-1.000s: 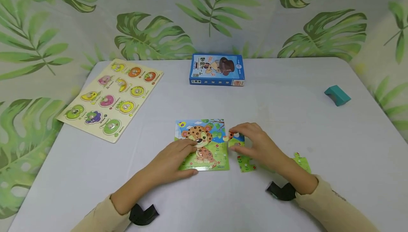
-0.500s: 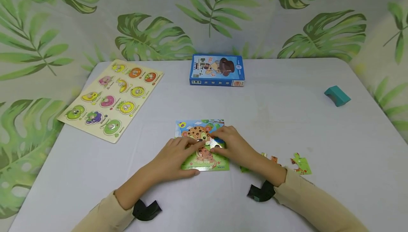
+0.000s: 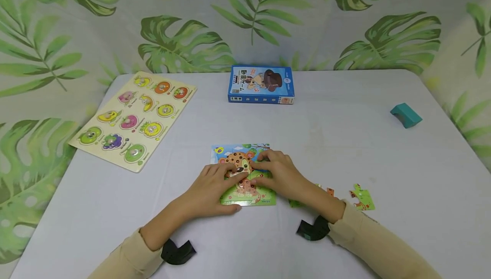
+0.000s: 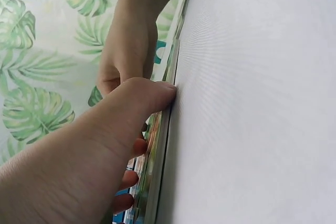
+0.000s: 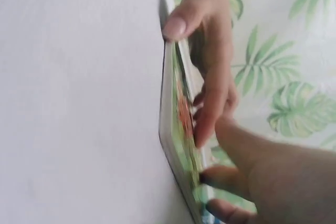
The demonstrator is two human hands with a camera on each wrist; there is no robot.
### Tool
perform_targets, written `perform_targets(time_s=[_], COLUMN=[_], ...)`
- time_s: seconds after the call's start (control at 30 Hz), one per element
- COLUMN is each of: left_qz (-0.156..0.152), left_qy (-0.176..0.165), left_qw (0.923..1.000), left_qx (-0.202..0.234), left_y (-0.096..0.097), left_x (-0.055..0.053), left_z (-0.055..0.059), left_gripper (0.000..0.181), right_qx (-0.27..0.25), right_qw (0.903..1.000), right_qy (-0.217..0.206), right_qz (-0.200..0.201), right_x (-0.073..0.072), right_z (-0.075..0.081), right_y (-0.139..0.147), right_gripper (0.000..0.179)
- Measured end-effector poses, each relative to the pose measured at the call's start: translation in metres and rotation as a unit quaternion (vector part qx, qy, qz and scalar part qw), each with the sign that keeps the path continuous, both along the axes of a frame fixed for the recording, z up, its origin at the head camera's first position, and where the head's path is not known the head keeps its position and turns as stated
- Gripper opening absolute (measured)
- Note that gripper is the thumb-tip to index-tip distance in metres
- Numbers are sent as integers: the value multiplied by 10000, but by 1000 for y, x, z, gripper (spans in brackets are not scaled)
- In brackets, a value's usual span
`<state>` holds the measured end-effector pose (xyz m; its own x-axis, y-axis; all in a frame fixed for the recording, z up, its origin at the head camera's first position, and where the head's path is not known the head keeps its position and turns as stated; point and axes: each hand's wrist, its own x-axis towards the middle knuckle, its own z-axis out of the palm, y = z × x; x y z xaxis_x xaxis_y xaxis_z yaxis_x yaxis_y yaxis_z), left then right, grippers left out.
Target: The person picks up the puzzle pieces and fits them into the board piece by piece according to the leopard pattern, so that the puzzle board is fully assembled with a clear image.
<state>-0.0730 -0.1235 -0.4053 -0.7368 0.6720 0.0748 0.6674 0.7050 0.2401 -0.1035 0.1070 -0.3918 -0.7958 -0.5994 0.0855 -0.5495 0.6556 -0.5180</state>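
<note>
A small jigsaw puzzle board (image 3: 249,202) with a spotted leopard cub lies in the middle of the white table. My left hand (image 3: 205,189) rests on its left half, fingers stretched over the picture, thumb at the front edge. At the right side of the picture, my right hand (image 3: 285,179) pinches a puzzle piece (image 3: 261,173) between thumb and fingers, low over the board. Part of that piece is hidden by the fingers. In the right wrist view, fingertips of both hands meet the board's face (image 5: 184,111). Loose puzzle pieces (image 3: 362,197) lie right of the board, partly covered by my right forearm.
A wooden fruit peg board (image 3: 132,121) lies at the back left. A blue game box (image 3: 261,84) stands at the rear, and a teal arched block (image 3: 406,115) sits at the back right. Leaf-patterned cloth (image 3: 261,15) hangs behind the table.
My right hand has moved left with the puzzle piece, from beside the board to over its right half. The piece now lies flatter. My left hand has shifted slightly right.
</note>
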Motion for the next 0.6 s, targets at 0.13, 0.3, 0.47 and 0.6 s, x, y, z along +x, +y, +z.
perform_targets(time_s=[0.13, 0.3, 0.47, 0.6], left_qz=[27, 69, 53, 143], left_qy=[-54, -131, -302, -470], left_qw=[10000, 9997, 9978, 9927], left_qx=[31, 199, 586, 1104], left_y=[1, 1, -3, -11], left_x=[1, 0, -2, 1], left_z=[1, 0, -3, -4], left_gripper=[74, 75, 80, 84], right_qx=[532, 571, -237, -585], right_qw=[9981, 9955, 9922, 9906], right_qy=[-242, -577, -1178, -1224], right_qz=[198, 487, 333, 183], right_x=[3, 3, 3, 8], right_z=[4, 6, 17, 29], right_y=[7, 16, 27, 39], right_gripper=[56, 63, 62, 63])
